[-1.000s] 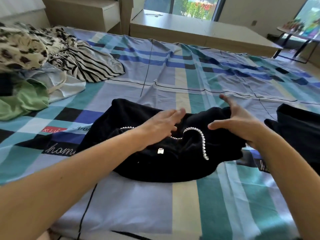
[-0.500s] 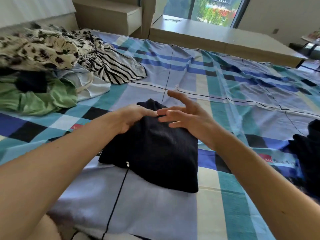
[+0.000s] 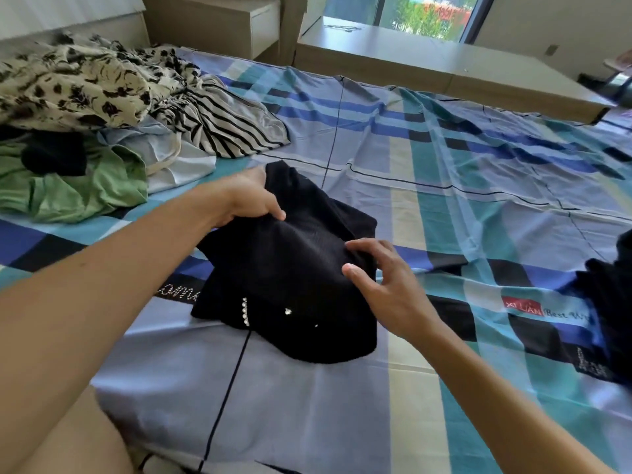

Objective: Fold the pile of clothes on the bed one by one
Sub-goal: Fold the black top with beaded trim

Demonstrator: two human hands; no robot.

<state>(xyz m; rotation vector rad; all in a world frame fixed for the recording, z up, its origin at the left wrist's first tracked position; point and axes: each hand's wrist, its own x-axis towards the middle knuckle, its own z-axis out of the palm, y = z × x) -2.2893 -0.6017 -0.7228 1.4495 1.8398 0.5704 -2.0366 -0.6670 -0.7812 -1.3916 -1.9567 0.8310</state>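
Observation:
A black garment [image 3: 294, 278] with a string of pearl beads lies bunched in the middle of the checked bed sheet [image 3: 444, 186]. My left hand [image 3: 246, 196] grips its far left part, fingers curled into the cloth. My right hand [image 3: 383, 278] is at its right side, thumb and fingertips touching the fabric, fingers bent. The pile of unfolded clothes [image 3: 102, 131] lies at the far left: a cream top with black print, a striped piece, a pale blue one and a green one.
Another black garment [image 3: 612, 309] lies at the right edge of the bed. A low wooden platform [image 3: 427, 59] runs behind the bed, with a wooden cabinet [image 3: 219, 25] at the back left and a window beyond.
The garment was spread with beads showing, then folded flat. Now my left hand has gripped its far edge and lifted it, my right hand has dropped to its right side, and the beads show again.

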